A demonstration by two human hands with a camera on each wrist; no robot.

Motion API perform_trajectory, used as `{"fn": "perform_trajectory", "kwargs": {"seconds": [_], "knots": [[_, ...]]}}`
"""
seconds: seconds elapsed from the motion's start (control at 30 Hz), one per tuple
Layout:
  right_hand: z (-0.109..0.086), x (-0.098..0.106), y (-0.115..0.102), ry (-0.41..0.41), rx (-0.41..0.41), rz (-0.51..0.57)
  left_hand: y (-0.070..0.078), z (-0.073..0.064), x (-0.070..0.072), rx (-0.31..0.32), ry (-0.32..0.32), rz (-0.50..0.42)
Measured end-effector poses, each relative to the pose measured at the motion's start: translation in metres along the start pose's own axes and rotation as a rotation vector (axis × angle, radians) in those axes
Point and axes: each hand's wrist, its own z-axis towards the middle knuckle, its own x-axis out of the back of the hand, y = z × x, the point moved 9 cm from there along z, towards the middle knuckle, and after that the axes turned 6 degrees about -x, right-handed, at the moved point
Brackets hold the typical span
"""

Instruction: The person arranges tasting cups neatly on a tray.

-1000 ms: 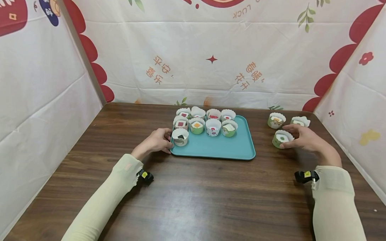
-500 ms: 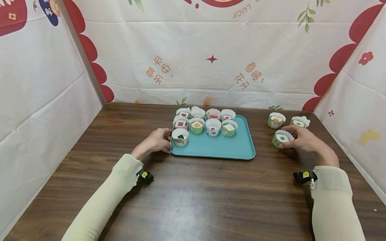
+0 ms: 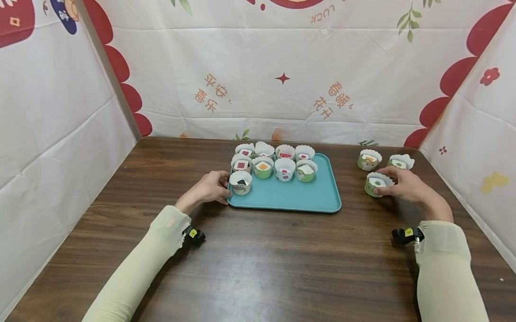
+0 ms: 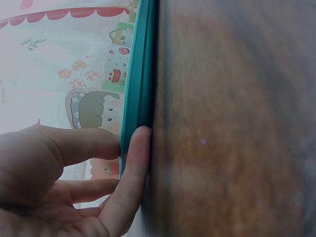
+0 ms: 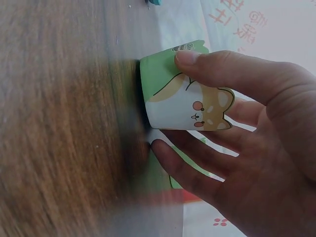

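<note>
My left hand [image 3: 208, 187] is at the left end of a teal tray [image 3: 282, 199], pinching its rim [image 4: 131, 108] between thumb and finger. Just inside that edge stands a white paper baking cup [image 3: 240, 183] with a dark piece in it. On the right, my right hand [image 3: 406, 186] holds a green paper baking cup [image 3: 374, 186] with a white filling and green mark. The right wrist view shows my thumb pressed on the wall of this cup [image 5: 168, 94], printed with an animal face, and fingers behind it. The cup is upright, at or very close to the table.
Two rows of filled paper cups [image 3: 263, 168] stand along the tray's back. Two more cups, one with an orange piece [image 3: 369, 160] and one partly behind my right hand [image 3: 401, 161], stand at the back right of the wooden table [image 3: 254, 265]. Printed cloth walls [image 3: 260, 85] enclose it.
My right wrist has shifted slightly left, while its fingers stay at the green cup, which has barely moved. The left hand and the tray stay in place.
</note>
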Motion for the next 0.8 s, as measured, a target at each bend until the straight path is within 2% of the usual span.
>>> {"fn": "perform_trajectory", "kwargs": {"seconds": [0.47,0.8], "knots": [[-0.0029,0.0016,-0.0050,0.004,-0.003,0.095,0.0013,-0.0003,-0.0001,-0.002,0.000,-0.001],[-0.0024,0.0026,-0.0046,0.020,-0.009,0.082,0.0005,-0.0010,-0.0004,0.003,-0.004,-0.006]]}}
